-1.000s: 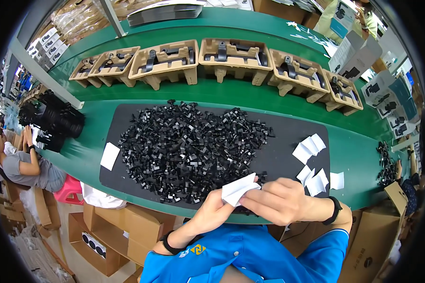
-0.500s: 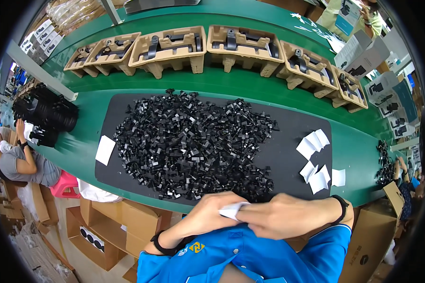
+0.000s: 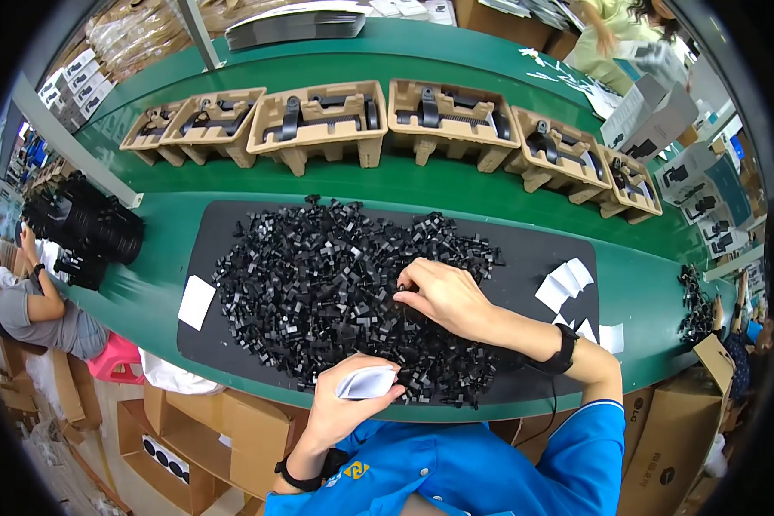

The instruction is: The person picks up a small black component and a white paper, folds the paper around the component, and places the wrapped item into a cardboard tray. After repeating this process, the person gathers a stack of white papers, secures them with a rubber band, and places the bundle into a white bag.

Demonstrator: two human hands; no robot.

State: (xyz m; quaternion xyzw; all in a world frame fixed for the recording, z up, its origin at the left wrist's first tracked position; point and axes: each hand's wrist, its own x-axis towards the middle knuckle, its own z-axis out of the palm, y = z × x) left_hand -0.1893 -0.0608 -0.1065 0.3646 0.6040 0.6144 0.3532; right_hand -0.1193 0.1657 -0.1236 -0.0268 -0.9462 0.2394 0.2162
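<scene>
Nearest, just off the near edge of the dark grey rectangular mat [image 3: 525, 245], the left hand [image 3: 335, 404] has thumb and fingers closed on a curled, pouch-like piece of white paper [image 3: 368, 383], its opening showing. Further in, the right hand [image 3: 445, 297] hangs over the heap of small black plastic parts [image 3: 318, 279], thumb and forefinger nearly together around something dark; whether they grip a part, I cannot tell. The heap covers the mat from close to its far edge to its near one. A flat white paper rectangle [image 3: 197, 303] lies by the mat's left edge, and folded white papers [image 3: 564, 285] lie by its right edge. Past the far edge, six brown moulded-pulp trays [image 3: 320, 150] holding black devices [image 3: 429, 110] stand in a curving row on the green table [image 3: 159, 275].
</scene>
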